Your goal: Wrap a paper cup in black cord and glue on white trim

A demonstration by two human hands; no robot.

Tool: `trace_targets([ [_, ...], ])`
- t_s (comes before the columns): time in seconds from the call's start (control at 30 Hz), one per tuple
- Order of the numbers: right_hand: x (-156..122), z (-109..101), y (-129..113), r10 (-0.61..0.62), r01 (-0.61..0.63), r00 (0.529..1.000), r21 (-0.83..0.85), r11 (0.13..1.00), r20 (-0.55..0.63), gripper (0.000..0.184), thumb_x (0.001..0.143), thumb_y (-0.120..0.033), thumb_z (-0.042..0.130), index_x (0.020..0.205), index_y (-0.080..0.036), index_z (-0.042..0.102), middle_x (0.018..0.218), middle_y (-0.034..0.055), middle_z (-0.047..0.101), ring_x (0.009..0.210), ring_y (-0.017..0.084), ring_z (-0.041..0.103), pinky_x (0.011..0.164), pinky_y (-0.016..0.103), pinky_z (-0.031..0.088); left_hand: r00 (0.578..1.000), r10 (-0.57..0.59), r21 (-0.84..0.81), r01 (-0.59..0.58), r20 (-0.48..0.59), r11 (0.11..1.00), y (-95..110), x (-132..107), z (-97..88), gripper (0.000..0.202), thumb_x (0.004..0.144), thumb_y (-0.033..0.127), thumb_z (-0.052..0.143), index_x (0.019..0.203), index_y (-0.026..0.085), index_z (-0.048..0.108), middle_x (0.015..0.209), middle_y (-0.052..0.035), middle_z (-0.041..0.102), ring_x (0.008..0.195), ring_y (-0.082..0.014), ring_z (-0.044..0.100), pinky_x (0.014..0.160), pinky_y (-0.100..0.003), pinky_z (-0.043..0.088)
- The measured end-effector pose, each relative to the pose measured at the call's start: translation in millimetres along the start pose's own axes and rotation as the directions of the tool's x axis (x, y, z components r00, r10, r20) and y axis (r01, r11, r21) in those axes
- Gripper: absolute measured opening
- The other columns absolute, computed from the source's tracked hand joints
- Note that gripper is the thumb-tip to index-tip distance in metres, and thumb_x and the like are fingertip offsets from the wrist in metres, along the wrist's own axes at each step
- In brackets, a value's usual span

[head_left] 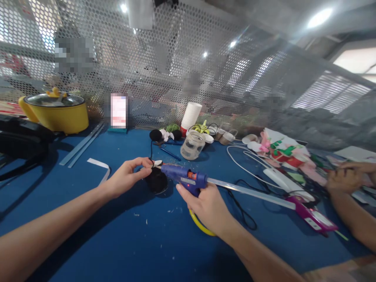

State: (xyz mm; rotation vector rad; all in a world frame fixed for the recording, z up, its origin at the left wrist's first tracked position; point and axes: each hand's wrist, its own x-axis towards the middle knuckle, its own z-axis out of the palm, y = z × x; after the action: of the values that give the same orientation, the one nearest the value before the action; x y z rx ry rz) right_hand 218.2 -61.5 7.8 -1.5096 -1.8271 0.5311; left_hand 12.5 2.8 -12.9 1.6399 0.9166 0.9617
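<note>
My right hand [207,205] is wrapped around the handle of a blue glue gun [183,176]. A long clear glue stick [249,190] sticks out of its back end toward the right. Fingertips of my left hand [133,174] are pinched on a small white oval piece [158,162], right at the gun's nozzle. A thin black cord [151,150] runs up from those fingers toward a black ball [155,135]. Just below the nozzle sits a round black object [158,182], partly hidden by my hand and the gun.
A glass jar [192,146], stacked paper cups [192,115] and a blue pen [170,153] lie behind. At left stand a yellow pot [55,113] and a lit phone [119,111]. At right are a power strip [289,184], a purple device [315,215] and another person's hands [345,180].
</note>
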Motion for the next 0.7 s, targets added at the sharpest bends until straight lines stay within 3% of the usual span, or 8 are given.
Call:
trace_targets([
  [0.7,1.2,-2.8,-1.7,0.051,-0.051,0.999,-0.004,0.999,0.014,0.026,0.076,-0.041,0.049,0.066,-0.019,0.057,0.037,-0.0036,0.045,0.038,0.016,0.05,0.043,0.026,0.041,1.0,-0.02,-0.05,0.02,0.012,0.999,-0.6,0.1,-0.2,0.02,0.074,0.035,0.058,0.069,0.016,0.052,0.101,-0.0067,0.059,0.105,-0.0229,0.049,0.096,-0.04,0.028],
])
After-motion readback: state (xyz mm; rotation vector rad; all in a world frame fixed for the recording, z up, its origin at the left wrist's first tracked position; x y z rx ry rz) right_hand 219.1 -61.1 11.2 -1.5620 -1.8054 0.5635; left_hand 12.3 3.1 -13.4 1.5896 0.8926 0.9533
